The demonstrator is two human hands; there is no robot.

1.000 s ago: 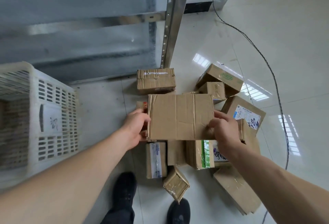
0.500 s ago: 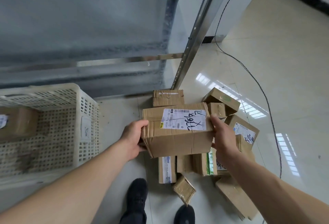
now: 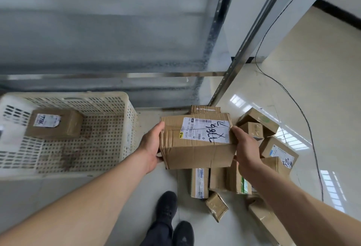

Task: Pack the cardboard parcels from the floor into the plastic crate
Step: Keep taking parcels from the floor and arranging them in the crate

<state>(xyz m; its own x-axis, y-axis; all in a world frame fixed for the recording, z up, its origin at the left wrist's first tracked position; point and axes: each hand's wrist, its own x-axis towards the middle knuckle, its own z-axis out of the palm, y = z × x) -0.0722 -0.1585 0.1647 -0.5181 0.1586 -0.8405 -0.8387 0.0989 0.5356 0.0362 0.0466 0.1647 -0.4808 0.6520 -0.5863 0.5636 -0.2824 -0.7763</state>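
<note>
I hold a large cardboard parcel [image 3: 197,151] with a white shipping label on top, lifted above the floor pile. My left hand [image 3: 151,146] grips its left end and my right hand [image 3: 245,149] grips its right end. The white perforated plastic crate [image 3: 125,128] stands on the floor to the left, with one taped parcel [image 3: 55,123] inside at its far left. Several more cardboard parcels [image 3: 277,148] lie on the floor under and to the right of the held one.
A metal shelving unit with an upright post [image 3: 230,74] stands behind the crate and pile. A black cable [image 3: 304,116] runs across the tiled floor on the right. My black shoes [image 3: 168,206] are at the bottom centre.
Both hands have lifted the large parcel off the pile and turned it so its labelled face is up. The view has swung left, bringing the crate's inside into sight.
</note>
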